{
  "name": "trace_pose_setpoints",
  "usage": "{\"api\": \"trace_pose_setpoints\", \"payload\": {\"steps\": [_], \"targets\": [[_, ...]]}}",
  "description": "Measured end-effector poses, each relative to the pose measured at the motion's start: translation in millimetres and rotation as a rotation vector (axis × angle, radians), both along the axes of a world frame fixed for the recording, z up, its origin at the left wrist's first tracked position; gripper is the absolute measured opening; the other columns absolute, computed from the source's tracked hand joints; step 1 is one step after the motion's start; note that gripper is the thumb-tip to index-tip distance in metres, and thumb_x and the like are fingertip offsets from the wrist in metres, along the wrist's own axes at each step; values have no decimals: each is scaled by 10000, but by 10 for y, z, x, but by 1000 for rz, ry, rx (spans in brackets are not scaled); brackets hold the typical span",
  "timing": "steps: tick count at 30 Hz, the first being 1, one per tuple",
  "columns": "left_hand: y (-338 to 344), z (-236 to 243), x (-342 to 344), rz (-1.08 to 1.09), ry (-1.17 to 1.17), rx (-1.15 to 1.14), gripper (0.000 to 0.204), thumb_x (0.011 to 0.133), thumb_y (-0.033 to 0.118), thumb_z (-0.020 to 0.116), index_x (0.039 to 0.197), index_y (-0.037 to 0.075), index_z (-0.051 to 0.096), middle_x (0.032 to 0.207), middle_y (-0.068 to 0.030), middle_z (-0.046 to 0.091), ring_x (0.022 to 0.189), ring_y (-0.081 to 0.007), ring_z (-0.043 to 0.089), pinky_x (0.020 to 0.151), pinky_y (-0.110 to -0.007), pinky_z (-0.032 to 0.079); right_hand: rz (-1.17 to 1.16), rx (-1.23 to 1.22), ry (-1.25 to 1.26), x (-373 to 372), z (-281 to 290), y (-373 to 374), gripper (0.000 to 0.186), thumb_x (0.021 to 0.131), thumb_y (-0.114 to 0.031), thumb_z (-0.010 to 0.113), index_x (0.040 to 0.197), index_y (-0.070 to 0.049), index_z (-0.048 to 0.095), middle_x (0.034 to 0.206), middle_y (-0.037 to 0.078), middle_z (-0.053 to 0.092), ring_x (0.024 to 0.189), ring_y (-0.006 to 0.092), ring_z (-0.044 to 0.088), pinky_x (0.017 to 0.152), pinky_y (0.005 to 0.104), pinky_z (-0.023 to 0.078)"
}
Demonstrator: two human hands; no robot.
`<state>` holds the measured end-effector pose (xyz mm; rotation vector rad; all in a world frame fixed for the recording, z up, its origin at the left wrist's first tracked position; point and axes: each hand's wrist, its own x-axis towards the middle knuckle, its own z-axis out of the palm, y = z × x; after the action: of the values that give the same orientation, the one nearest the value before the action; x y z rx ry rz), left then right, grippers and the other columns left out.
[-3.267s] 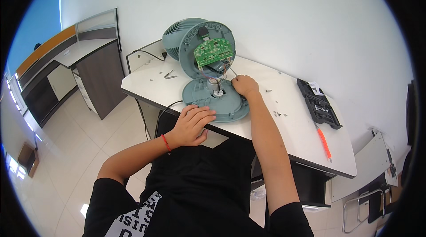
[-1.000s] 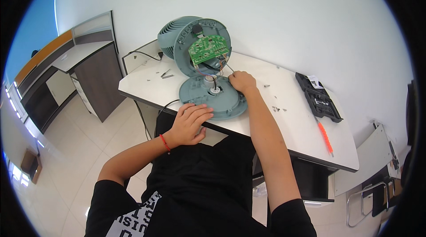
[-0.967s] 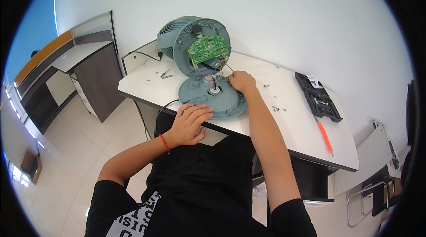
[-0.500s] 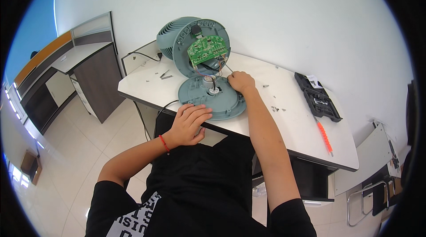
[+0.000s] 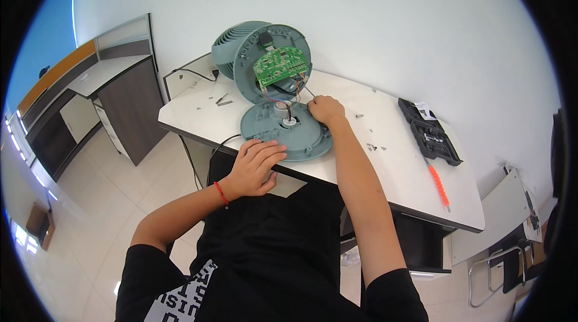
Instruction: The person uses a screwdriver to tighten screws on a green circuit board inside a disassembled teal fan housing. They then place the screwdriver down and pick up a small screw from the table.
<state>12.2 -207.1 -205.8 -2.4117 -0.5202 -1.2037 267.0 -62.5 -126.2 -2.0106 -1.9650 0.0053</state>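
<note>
A grey-green round fan base plate (image 5: 298, 146) lies flat on the white table (image 5: 391, 120) at its front edge. Behind it the fan's body (image 5: 244, 72) is tipped on its side, showing a green circuit board (image 5: 280, 66). Thin wires join the two parts. My left hand (image 5: 256, 168) rests its outstretched fingers on the plate's near rim, thumb apart below the table edge. At the plate's right side my right hand (image 5: 327, 109) is closed, fingers curled. A thin grey rod (image 5: 309, 90) sticks out from it toward the wires; the rest is hidden in the hand.
A black tool case (image 5: 428, 132) stands opened at the right, an orange-handled flexible shaft (image 5: 439, 186) beside it. Small screws or bits (image 5: 373, 147) lie scattered on the table. A short metal tool (image 5: 224, 100) lies left of the fan. A black cord (image 5: 226, 141) hangs over the front edge.
The whole view has shifted very slightly. Both hands and the fan parts keep their places.
</note>
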Motion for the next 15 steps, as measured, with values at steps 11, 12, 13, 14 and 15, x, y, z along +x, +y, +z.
{"api": "trace_pose_setpoints", "payload": {"steps": [11, 12, 13, 14, 15], "targets": [[12, -13, 0, -6, 3, -1, 546, 728, 147, 671, 1263, 89, 581, 1357, -65, 621, 1269, -263, 558, 1087, -460, 365, -5, -9, -15, 3, 12, -17, 464, 943, -403, 459, 1174, -119, 744, 1248, 145, 703, 1143, 342, 670, 974, 462, 533], [11, -11, -1, -5, 3, -1, 545, 728, 147, 671, 1262, 89, 582, 1356, -65, 622, 1269, -263, 559, 1086, -460, 366, -4, -9, -17, 1, 13, -13, 464, 944, -404, 458, 1174, -119, 744, 1248, 146, 703, 1144, 343, 670, 974, 462, 533], [7, -10, 0, -3, 4, -2, 545, 727, 147, 671, 1261, 88, 583, 1356, -65, 623, 1269, -262, 559, 1086, -459, 366, -3, -9, -19, 0, 12, -11, 465, 944, -404, 458, 1174, -120, 744, 1248, 146, 702, 1144, 343, 670, 974, 462, 533], [5, -7, -2, -2, 4, -2, 544, 727, 147, 671, 1260, 88, 583, 1355, -65, 623, 1269, -262, 560, 1085, -459, 367, -2, -10, -17, -2, 13, -13, 465, 944, -405, 458, 1174, -119, 744, 1249, 147, 702, 1144, 343, 670, 974, 462, 533], [6, -5, -3, -2, 5, 0, 543, 726, 146, 671, 1259, 88, 584, 1355, -66, 624, 1268, -261, 560, 1084, -459, 368, -1, -10, -16, -4, 13, -14, 465, 944, -406, 458, 1173, -119, 744, 1249, 147, 702, 1144, 343, 670, 975, 462, 533]]}}
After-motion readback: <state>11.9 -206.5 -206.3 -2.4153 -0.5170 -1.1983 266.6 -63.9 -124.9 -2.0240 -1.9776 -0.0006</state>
